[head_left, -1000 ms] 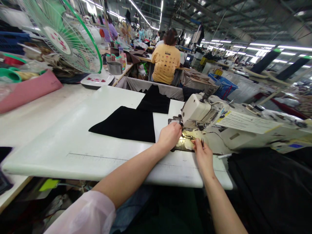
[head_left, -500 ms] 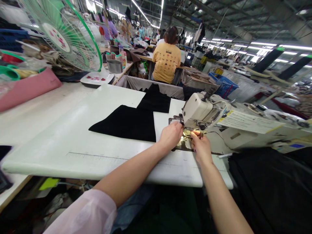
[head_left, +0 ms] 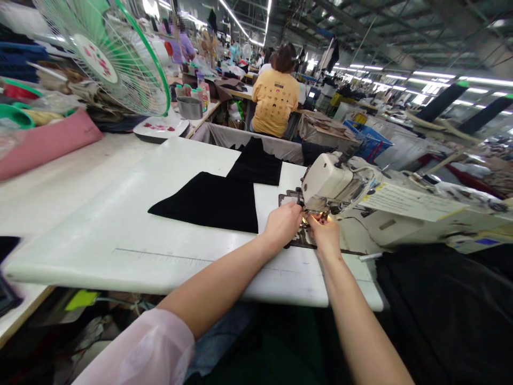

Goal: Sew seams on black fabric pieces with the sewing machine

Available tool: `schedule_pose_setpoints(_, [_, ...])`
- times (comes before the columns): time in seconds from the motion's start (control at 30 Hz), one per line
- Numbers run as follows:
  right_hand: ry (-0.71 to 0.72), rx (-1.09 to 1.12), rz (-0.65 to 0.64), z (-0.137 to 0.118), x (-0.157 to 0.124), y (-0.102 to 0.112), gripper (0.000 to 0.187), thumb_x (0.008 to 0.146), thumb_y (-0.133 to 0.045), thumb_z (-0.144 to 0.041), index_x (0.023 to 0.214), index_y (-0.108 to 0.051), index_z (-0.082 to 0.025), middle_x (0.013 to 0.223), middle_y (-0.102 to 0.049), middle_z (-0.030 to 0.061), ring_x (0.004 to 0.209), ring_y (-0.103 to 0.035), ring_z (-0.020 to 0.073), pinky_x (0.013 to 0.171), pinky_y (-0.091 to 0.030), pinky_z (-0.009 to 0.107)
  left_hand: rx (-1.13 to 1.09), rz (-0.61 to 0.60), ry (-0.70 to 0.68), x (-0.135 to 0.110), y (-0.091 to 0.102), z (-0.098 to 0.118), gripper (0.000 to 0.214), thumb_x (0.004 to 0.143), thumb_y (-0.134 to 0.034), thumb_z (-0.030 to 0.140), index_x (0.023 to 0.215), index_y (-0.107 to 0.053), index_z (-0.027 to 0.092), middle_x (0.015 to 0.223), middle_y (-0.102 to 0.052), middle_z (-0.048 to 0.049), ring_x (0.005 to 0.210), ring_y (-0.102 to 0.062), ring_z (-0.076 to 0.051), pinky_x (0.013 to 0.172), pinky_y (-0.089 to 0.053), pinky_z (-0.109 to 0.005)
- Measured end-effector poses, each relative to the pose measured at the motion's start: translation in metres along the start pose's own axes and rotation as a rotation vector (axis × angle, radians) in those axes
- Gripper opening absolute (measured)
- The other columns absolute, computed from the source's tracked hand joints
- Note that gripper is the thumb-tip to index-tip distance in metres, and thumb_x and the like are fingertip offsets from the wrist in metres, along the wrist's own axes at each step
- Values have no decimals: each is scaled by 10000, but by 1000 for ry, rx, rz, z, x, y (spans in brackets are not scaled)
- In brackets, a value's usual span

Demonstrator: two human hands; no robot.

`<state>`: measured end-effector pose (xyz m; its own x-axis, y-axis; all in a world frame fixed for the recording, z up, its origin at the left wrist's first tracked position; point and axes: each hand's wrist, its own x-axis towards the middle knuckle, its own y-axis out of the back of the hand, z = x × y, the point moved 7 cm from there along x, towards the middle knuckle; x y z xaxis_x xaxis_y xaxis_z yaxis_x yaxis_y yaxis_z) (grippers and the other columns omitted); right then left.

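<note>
My left hand [head_left: 284, 223] is closed at the left of the needle area of a white sewing machine [head_left: 326, 179], its fingertips pinched together beside the presser foot. Close by on the right, my right hand [head_left: 325, 235] is closed too, fingers bent in under the machine head. Whatever the fingertips hold is too small or hidden to make out. A lamp lights the metal plate [head_left: 306, 239] beneath them. To the left, two black fabric pieces lie flat on the white table [head_left: 160, 272], the nearer piece [head_left: 212, 203] partly beside the farther one [head_left: 256, 163].
A green-rimmed fan [head_left: 108, 59] stands at the back left near pink fabric [head_left: 52, 141] and a metal pot [head_left: 189, 108]. Black cloth [head_left: 444, 310] is heaped at the right edge. A person in a yellow shirt [head_left: 275, 101] sits ahead, facing away.
My right hand has moved slightly left and inward, closer to the needle area and my left hand. My left hand stays about where it was. The fabric pieces have not moved.
</note>
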<state>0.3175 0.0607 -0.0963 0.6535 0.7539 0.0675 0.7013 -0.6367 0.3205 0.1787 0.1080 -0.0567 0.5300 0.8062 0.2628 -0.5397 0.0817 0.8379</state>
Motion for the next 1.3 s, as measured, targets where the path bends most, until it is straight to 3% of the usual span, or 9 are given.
schedule_pose_setpoints(0.1, [22, -29, -29, -10, -13, 14, 402, 691, -709, -559, 765, -714, -164, 534, -567, -17, 524, -509, 165, 508, -365, 277, 3, 40, -25, -9, 15, 4, 272, 1018, -425, 255, 1029, -685, 178, 1035, -687, -107, 1041, -637, -254, 862, -540, -357])
schedule_pose_setpoints(0.2, [49, -59, -84, -23, -47, 41, 328, 659, -755, -503, 697, -715, -179, 538, -543, -24, 539, -487, 158, 529, -373, 277, -170, 86, -269, -39, 33, 30, 281, 997, -415, 154, 1167, -638, 172, 1233, -660, -115, 1220, -562, -240, 1027, -485, -372])
schedule_pose_setpoints(0.3, [83, -90, -133, -31, -90, 73, 272, 648, -786, -450, 615, -676, -203, 558, -507, -34, 552, -456, 147, 541, -366, 272, -508, -44, -573, -85, 36, 64, 340, 992, -390, 102, 1277, -567, 158, 1291, -647, -120, 1238, -569, -198, 1078, -458, -346])
schedule_pose_setpoints(0.37, [118, -136, -194, -34, -116, 90, 279, 714, -747, -446, 596, -650, -213, 578, -464, -38, 552, -431, 142, 531, -350, 269, -621, -166, -580, -106, 30, 76, 268, 1000, -447, 160, 1225, -592, 146, 1158, -688, -119, 1100, -631, -200, 981, -510, -325])
schedule_pose_setpoints(0.5, [149, -228, -249, -35, -145, 112, 297, 818, -688, -467, 640, -688, -229, 617, -430, -30, 565, -425, 151, 536, -345, 279, -649, -201, -459, -120, 26, 83, 150, 972, -532, 206, 939, -673, 165, 885, -672, -84, 845, -630, -197, 776, -505, -291])
schedule_pose_setpoints(0.7, [135, -142, -225, -32, -146, 124, 315, 790, -740, -502, 630, -692, -235, 618, -465, -10, 563, -412, 154, 528, -327, 293, -673, -251, -312, -131, 27, 85, 165, 959, -498, 194, 882, -644, 197, 855, -644, -75, 813, -580, -200, 754, -441, -291])
schedule_pose_setpoints(0.97, [-269, 301, -85, 18, -140, 110, 620, 747, -745, -676, 1160, -688, -218, 672, -437, -45, 527, -325, 103, 452, -246, 241, -1115, -453, 369, -170, -30, 46, 235, 829, -618, 392, 739, -543, 188, 660, -437, 37, 633, -361, -132, 614, -292, -264])
schedule_pose_setpoints(1.17, [-296, 422, -125, 26, -155, 87, 569, 858, -606, -698, 1138, -734, -220, 837, -544, 18, 594, -356, 108, 449, -278, 226, -1391, -859, 657, -214, -51, 69, 377, 649, -815, 456, 740, -584, 172, 620, -449, 52, 560, -326, -97, 564, -221, -256])
schedule_pose_setpoints(1.3, [-303, 541, -132, 22, -159, 81, 484, 843, -670, -643, 1050, -737, -210, 738, -457, -25, 544, -280, 87, 434, -201, 220, -1551, -556, 698, -194, -43, 66, 425, 698, -820, 513, 729, -566, 174, 569, -376, 78, 532, -253, -79, 543, -187, -250])
